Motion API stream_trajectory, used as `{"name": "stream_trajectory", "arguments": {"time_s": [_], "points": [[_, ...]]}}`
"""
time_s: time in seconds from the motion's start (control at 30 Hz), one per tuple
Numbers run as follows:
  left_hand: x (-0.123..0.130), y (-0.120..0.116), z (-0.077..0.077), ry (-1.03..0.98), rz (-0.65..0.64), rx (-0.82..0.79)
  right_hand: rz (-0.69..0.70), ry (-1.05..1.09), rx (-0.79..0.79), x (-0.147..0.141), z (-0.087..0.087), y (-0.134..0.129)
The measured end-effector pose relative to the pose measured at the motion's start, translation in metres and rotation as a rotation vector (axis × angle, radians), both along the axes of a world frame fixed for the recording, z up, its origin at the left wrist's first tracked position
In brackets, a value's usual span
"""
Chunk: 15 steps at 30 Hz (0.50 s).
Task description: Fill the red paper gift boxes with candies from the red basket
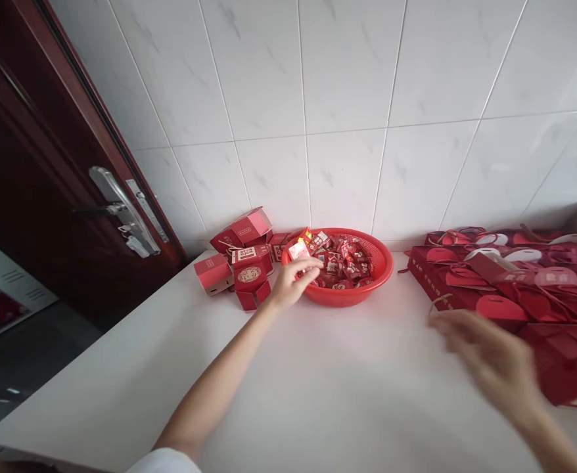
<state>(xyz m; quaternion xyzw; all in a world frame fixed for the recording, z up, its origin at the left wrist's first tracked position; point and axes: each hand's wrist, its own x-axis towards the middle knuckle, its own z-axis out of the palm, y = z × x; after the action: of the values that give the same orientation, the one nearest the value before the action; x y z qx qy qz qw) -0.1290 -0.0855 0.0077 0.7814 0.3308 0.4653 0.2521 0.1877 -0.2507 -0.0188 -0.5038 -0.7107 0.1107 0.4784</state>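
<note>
My left hand (293, 284) reaches over the near left rim of a red plastic basket (345, 297), its fingers stretched out and apart at the edge. Inside the basket lie many small red wrapped packets (335, 263), probably sweets, and a pale pink packet (298, 249) sits just beyond my fingers. My right hand (490, 361), smeared by motion, is low at the right, beside a group of red gift boxes (500, 305). A thin tan cord (440, 302) shows at its fingertips; whether they grip it cannot be made out.
Several loose red cardboard boxes (252, 276), some with open flaps, are heaped left of the basket on a white table (180, 368). White tiled wall (347, 85) stands behind. A dark red door (46, 131) with a metal handle (125, 210) and keys is at the left.
</note>
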Motion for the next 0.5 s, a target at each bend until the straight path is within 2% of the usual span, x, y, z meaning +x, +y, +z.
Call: {"name": "stream_trajectory", "arguments": {"time_s": [0.07,0.13,0.2,0.23,0.33,0.5], "points": [[-0.017,0.027,0.016,-0.007,0.176,0.12,0.224,-0.014,-0.138,-0.04,-0.02,0.021],[-0.037,0.06,0.037,0.086,0.401,0.172,0.421,-0.027,-0.249,-0.075,-0.042,0.03],[-0.056,0.091,0.057,0.192,0.622,0.135,0.478,-0.045,-0.34,-0.095,-0.061,0.029],[-0.064,0.105,0.064,0.243,0.688,0.098,0.48,-0.049,-0.377,-0.1,-0.068,0.028],[-0.079,0.133,0.076,0.296,0.744,0.022,0.422,-0.001,-0.46,-0.098,-0.079,0.024],[-0.085,0.151,0.075,0.235,0.748,-0.008,0.38,0.062,-0.493,-0.094,-0.081,0.028]]}}
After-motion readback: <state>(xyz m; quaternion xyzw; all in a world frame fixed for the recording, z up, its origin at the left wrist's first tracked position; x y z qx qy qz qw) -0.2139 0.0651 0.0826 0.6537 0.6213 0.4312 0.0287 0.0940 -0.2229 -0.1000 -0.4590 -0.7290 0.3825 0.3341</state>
